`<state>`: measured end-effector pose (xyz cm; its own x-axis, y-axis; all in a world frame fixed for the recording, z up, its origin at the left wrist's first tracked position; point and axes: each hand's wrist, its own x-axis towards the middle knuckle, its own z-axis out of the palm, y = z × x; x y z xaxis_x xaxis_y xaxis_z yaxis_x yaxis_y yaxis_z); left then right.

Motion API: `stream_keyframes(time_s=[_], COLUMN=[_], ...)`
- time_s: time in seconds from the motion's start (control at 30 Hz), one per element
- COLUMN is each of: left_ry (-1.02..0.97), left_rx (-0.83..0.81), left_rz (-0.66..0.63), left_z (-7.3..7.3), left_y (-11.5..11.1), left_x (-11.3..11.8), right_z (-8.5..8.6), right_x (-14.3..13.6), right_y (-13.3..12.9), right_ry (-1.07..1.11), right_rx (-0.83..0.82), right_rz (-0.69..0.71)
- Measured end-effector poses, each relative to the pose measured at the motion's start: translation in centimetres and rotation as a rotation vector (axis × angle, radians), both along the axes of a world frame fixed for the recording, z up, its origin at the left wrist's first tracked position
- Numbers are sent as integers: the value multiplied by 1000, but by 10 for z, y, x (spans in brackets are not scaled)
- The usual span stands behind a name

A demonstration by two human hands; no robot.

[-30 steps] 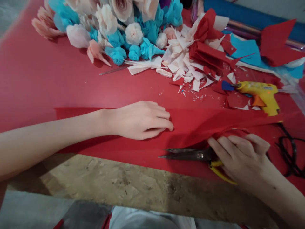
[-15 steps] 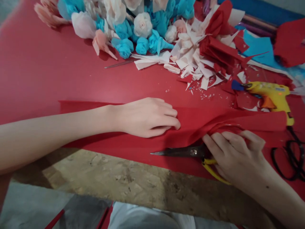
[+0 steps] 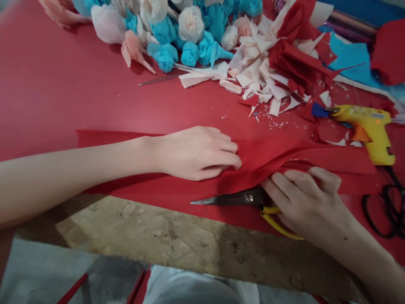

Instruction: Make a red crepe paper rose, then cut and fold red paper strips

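A person sat at a red tabletop (image 3: 47, 93), seen from above by a head-worn camera. The left hand (image 3: 198, 153) lay palm down on a long strip of red paper (image 3: 177, 198) that ran across the near edge of the tabletop, its fingers curled loosely together and pressing the strip flat rather than gripping anything. The right hand (image 3: 305, 202) was closed around the yellow handles of the scissors (image 3: 236, 197), whose blades pointed left along the strip and looked nearly shut (the fingers hid most of the handles). Just above that hand the paper had bunched into raised folds. Farther back lay paper flowers (image 3: 177, 29) in blue, white and pink, a heap of scraps (image 3: 259, 80) in white and red, and to the right a yellow glue gun (image 3: 368, 128) with a black cord (image 3: 384, 207) looping beside it. Several things could have gone wrong from here. The left fingertips sat close to the line of the blades, so a slip of either hand could have nicked them. The bunched folds could have caught in the blades and made the cut tear or wander. The strip overhung the edge slightly, so it could have slid if the left hand lifted. The right wrist lay near the cord and could have snagged it and dragged the glue gun.
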<state>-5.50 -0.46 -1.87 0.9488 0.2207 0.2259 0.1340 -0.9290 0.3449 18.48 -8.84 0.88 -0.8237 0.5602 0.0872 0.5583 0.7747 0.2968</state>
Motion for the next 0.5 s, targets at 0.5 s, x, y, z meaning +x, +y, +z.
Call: stream_keyframes(time_s=[0.5], left_ry=[22], left_rx=[-155], left_rz=[18], left_z=[4], left_y=[1], left_x=[0], right_z=[1], right_x=[4], right_y=[-2], right_ry=[64], right_rx=[-24], right_rz=[93])
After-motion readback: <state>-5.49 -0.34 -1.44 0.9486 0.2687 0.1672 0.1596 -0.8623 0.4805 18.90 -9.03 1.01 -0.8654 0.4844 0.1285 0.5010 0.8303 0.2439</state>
